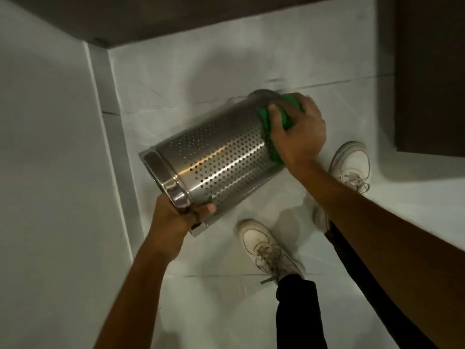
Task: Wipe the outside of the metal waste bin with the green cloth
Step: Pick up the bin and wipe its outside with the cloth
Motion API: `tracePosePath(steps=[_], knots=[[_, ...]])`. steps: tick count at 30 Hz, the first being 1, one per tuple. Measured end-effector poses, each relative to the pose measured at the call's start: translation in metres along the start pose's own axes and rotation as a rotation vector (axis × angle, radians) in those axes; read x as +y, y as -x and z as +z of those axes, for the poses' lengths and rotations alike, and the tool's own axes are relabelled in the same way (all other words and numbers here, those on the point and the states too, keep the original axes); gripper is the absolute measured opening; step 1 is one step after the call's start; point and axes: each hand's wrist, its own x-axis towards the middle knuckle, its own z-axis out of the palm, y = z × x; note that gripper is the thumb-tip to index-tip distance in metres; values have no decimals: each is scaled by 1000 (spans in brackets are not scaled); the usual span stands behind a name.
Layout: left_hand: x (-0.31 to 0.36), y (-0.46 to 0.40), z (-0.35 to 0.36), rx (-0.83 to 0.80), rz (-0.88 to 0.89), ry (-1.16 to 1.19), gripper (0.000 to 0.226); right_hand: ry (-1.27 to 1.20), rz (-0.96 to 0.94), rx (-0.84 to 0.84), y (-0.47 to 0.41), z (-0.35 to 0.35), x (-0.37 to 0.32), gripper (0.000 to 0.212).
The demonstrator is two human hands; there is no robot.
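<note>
The metal waste bin [216, 157], a shiny perforated steel cylinder, is held tipped on its side in the air above the floor, its open rim toward the lower left. My left hand [176, 215] grips the rim at its lower edge. The green cloth [271, 132] is pressed against the bin's wall near its base end, at the upper right. My right hand [297, 132] lies flat on the cloth, fingers curled over it. Most of the cloth is hidden under that hand.
Pale tiled floor [201, 71] lies below. My two white sneakers [266, 248] [352, 165] stand under and right of the bin. A white wall with skirting [105, 96] runs along the left. Dark furniture [427, 71] stands at the right and a dark edge across the top.
</note>
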Motion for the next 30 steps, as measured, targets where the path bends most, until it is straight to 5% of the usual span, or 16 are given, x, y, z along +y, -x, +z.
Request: tracePosePath(steps=[4, 8, 10, 12, 14, 16, 22, 25, 28, 30], knots=[[16, -17, 23, 89, -50, 164, 46, -122, -573, -71, 23, 12, -67, 22], [17, -10, 20, 48, 73, 102, 41, -304, -1076, -348, 43, 19, -100, 29], [4, 8, 15, 50, 45, -56, 50, -234, -1001, -234, 20, 16, -68, 21], [-4, 22, 11, 52, -34, -153, 55, -132, -650, -59, -9, 8, -31, 14], [6, 22, 7, 6, -99, 13, 46, 15, -293, -40, -18, -4, -7, 21], [23, 2, 13, -14, -205, 152, 42, 37, -198, -57, -13, -7, -3, 29], [46, -29, 37, 6, 77, 26, 35, -314, -811, -151, 32, 3, -75, 24], [13, -4, 33, 10, 59, -136, 49, -163, -984, -191, 25, -5, -36, 25], [-1, 2, 19, -41, -95, 41, 34, -10, -399, 32, 7, -15, 12, 23], [8, -7, 16, -74, -119, 227, 36, 36, -136, 35, 4, -15, 7, 24]])
